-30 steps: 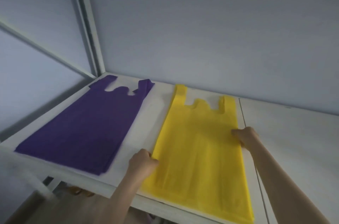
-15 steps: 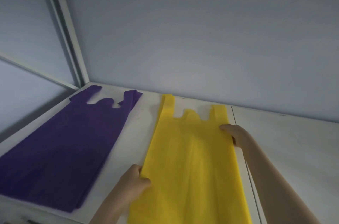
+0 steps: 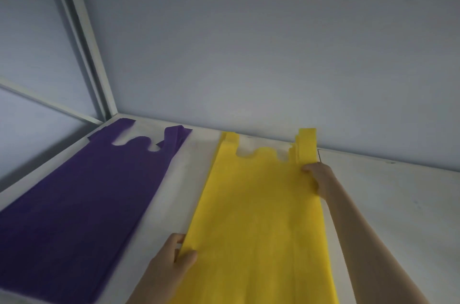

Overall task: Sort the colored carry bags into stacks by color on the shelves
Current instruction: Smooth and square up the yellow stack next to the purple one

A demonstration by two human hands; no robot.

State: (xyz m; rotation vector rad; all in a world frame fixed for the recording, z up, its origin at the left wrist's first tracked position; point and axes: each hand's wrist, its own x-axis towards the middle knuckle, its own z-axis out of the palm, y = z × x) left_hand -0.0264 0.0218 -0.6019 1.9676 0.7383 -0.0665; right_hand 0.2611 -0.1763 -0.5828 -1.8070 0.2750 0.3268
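Observation:
A stack of yellow carry bags [image 3: 258,216] lies flat on the white shelf [image 3: 179,184], handles toward the back wall. My left hand [image 3: 171,256] pinches the stack's left edge near the front, thumb on top. My right hand [image 3: 318,179] grips the right edge just below the right handle. A stack of purple carry bags [image 3: 82,199] lies flat to the left, apart from the yellow one, with neither hand on it.
A grey back wall [image 3: 249,55] rises right behind the bag handles. A white upright post [image 3: 82,37] stands in the back left corner. A seam [image 3: 319,154] splits the shelf; the white panel to its right [image 3: 398,204] carries no bags.
The yellow stack has slid toward the back wall, its handles now almost touching it. Both hands moved forward with it, and my view has come closer to the shelf.

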